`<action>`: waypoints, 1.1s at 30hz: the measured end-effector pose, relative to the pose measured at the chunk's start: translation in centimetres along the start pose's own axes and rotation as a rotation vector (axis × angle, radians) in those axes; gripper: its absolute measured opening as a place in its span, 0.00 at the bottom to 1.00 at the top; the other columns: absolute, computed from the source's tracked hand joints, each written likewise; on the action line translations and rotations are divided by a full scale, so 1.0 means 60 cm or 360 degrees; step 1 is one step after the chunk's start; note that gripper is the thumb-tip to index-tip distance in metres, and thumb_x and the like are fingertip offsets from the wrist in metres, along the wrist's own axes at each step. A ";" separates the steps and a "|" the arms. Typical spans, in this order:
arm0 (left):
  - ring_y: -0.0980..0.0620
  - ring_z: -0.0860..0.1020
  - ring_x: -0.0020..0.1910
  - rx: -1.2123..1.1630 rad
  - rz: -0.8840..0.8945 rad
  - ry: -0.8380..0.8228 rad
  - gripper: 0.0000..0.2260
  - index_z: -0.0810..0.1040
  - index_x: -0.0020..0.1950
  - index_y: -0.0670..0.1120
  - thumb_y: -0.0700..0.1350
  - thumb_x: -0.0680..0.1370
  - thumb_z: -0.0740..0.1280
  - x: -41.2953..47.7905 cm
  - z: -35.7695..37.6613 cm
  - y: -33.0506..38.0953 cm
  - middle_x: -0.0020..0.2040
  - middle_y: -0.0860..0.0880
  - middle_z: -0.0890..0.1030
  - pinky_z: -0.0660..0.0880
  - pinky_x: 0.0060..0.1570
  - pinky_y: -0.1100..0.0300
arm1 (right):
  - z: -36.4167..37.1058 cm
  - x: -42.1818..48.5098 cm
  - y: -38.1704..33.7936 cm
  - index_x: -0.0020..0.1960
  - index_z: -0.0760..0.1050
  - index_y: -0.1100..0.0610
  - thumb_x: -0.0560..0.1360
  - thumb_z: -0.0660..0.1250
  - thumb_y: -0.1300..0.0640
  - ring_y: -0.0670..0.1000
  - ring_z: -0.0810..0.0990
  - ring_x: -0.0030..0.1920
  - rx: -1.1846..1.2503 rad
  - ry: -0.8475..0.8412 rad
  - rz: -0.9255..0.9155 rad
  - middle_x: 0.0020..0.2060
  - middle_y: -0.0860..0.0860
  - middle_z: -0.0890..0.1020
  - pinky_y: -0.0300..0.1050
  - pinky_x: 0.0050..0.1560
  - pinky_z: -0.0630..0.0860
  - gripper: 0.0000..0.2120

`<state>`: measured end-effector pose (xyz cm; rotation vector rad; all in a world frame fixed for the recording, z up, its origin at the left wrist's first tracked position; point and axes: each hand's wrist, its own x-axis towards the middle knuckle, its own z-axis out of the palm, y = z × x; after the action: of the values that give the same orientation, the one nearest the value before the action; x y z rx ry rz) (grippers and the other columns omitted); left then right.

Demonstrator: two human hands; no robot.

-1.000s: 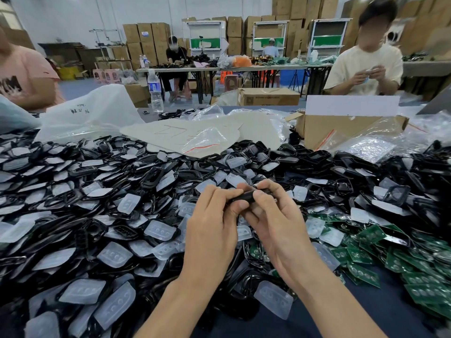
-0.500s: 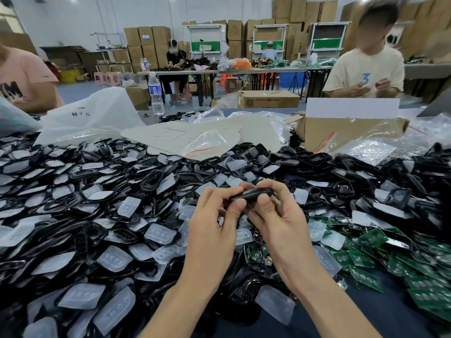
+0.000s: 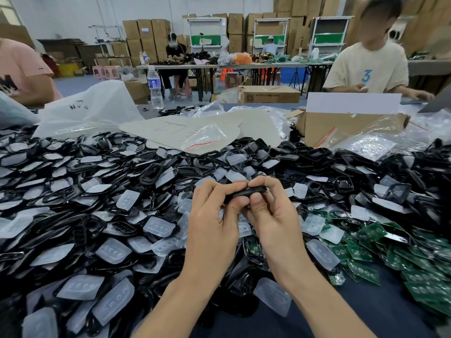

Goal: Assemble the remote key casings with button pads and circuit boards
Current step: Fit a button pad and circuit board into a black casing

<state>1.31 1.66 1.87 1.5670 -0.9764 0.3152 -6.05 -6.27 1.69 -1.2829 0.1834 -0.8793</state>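
A black key casing (image 3: 246, 192) is held edge-on at the centre of the frame, pinched between the curled fingertips (image 3: 216, 189) and thumbs of both hands. Its left end is gripped by the left hand (image 3: 212, 223), its right end by the right hand (image 3: 271, 215). Below and around them, loose black casings (image 3: 151, 176) mixed with translucent button pads (image 3: 113, 251) are heaped across the left and middle. Green circuit boards (image 3: 361, 269) are piled at the lower right on the dark table (image 3: 380, 311). A cardboard box (image 3: 341, 128) stands at the upper right.
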 end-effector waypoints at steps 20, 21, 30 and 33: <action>0.49 0.77 0.56 -0.0211 -0.0122 0.0067 0.12 0.83 0.56 0.53 0.37 0.79 0.67 0.000 0.004 -0.004 0.50 0.56 0.78 0.74 0.53 0.62 | 0.025 -0.004 -0.010 0.63 0.80 0.61 0.79 0.59 0.44 0.50 0.84 0.51 0.0970 0.0004 0.0655 0.50 0.56 0.84 0.43 0.51 0.82 0.24; 0.49 0.77 0.57 -0.0212 -0.0132 0.0058 0.13 0.83 0.56 0.53 0.37 0.79 0.66 0.000 0.003 -0.005 0.51 0.56 0.78 0.73 0.54 0.62 | 0.025 -0.003 -0.010 0.62 0.80 0.61 0.80 0.59 0.43 0.50 0.84 0.49 0.1046 0.0006 0.0684 0.46 0.55 0.84 0.43 0.51 0.82 0.24; 0.54 0.73 0.60 0.0011 -0.0009 -0.0049 0.10 0.81 0.60 0.55 0.48 0.81 0.65 0.002 0.003 0.000 0.54 0.62 0.77 0.69 0.59 0.64 | 0.014 0.004 -0.008 0.62 0.82 0.56 0.75 0.66 0.45 0.55 0.82 0.58 0.0875 0.0147 0.0676 0.61 0.62 0.82 0.55 0.67 0.76 0.22; 0.55 0.74 0.57 0.0125 0.0115 -0.0021 0.10 0.81 0.60 0.53 0.49 0.80 0.66 0.003 0.003 -0.002 0.54 0.63 0.75 0.70 0.56 0.62 | 0.020 0.005 -0.010 0.59 0.84 0.57 0.72 0.69 0.48 0.55 0.83 0.56 0.0879 0.0180 0.0673 0.61 0.61 0.83 0.52 0.64 0.77 0.20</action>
<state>1.47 1.40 1.87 1.6087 -1.0434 0.3983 -5.45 -5.57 2.68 -0.6453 0.2677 -0.5785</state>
